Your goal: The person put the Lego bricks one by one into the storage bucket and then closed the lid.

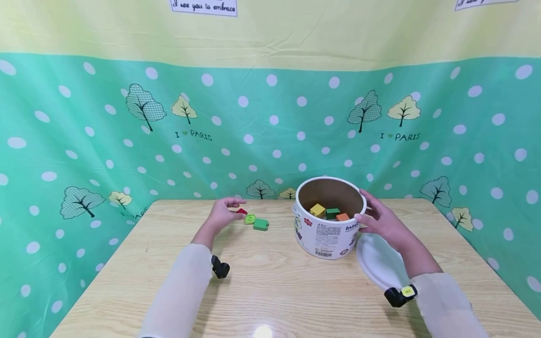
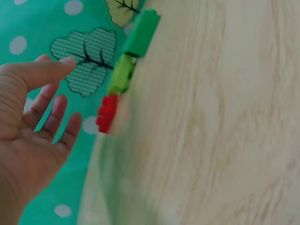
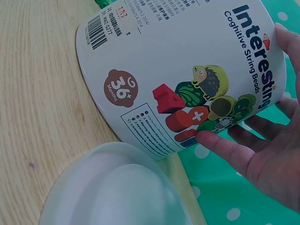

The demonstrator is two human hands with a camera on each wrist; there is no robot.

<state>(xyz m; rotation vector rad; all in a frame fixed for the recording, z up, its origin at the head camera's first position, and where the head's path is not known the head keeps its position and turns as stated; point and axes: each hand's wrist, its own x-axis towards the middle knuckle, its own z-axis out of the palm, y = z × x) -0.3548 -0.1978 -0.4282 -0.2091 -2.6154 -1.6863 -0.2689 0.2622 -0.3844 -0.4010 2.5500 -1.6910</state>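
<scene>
At the table's far side my left hand (image 1: 221,215) hovers beside a small red block (image 1: 242,211), fingers spread and holding nothing. In the left wrist view that red block (image 2: 107,114) stands in a row with a lime green block (image 2: 121,74) and a darker green block (image 2: 142,33). My right hand (image 1: 382,223) grips the right side of a white printed bucket (image 1: 325,239), its thumb and fingers spread round the wall near the rim. Inside the bucket lie a yellow block (image 1: 318,210), a green block (image 1: 332,213) and an orange block (image 1: 342,217).
A round white lid (image 1: 376,258) lies on the wooden table (image 1: 270,281) to the right of the bucket, partly under my right forearm. Behind the table's far edge hangs a green and yellow curtain (image 1: 270,112) with dots and trees.
</scene>
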